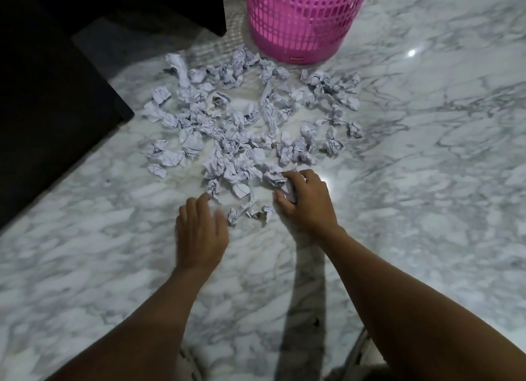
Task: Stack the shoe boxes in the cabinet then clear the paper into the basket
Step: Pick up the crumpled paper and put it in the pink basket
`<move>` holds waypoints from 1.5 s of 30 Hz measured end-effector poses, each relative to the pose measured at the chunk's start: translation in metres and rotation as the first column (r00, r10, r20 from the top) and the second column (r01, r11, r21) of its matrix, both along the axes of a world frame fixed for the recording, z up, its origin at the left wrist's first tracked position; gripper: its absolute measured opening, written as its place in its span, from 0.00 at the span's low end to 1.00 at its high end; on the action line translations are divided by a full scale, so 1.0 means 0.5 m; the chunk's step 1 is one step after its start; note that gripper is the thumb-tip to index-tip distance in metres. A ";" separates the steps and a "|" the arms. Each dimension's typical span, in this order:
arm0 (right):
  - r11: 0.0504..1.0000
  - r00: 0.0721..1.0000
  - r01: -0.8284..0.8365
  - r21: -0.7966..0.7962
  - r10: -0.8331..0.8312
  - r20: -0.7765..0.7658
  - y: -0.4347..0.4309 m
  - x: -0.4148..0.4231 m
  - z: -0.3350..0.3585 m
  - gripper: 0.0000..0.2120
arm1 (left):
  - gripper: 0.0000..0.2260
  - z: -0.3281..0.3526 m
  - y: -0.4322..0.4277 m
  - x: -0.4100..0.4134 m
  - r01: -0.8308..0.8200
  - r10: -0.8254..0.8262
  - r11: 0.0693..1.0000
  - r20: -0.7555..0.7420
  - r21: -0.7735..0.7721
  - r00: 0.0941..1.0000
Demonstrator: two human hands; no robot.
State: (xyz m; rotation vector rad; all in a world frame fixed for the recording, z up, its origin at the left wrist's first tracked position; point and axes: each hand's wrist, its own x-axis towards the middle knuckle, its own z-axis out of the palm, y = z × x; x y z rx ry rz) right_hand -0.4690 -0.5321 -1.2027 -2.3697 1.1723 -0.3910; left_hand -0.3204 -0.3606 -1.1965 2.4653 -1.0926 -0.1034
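Crumpled paper balls (244, 124) lie scattered across the white marble floor (427, 181), spreading from just in front of the pink plastic basket (304, 25) down to both hands. Dark furniture (51, 81) borders the scatter's left side, its corner near the outermost balls; to the right and below, the floor is bare. The right hand (304, 201) is curled around one paper ball (290, 190) at the near edge of the scatter. The left hand (199, 232) hovers palm-down with fingers loosely spread, holding nothing, just short of the nearest scraps. A small red label (296, 58) sits on the basket's base band, its writing too small to read.
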 end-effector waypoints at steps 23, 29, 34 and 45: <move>0.998 0.995 -0.031 -0.061 0.036 0.089 -0.121 0.059 0.043 0.13 | 0.41 0.002 -0.146 0.023 0.322 -0.330 0.937 0.037 0.139 0.943; 0.990 0.995 -0.102 -0.097 0.099 -0.031 -0.133 0.066 0.004 0.17 | 0.20 -0.032 -0.168 0.014 0.336 -0.329 0.942 0.134 -0.027 0.935; 0.982 0.995 -0.097 -0.161 0.091 -0.043 -0.112 0.068 -0.007 0.21 | 0.12 -0.042 -0.178 0.022 0.340 -0.322 0.937 0.175 -0.083 0.931; 0.964 0.960 -0.252 -0.084 0.238 -0.150 -0.108 0.055 0.009 0.33 | 0.08 -0.042 -0.179 0.024 0.300 -0.282 0.943 0.135 -0.146 0.950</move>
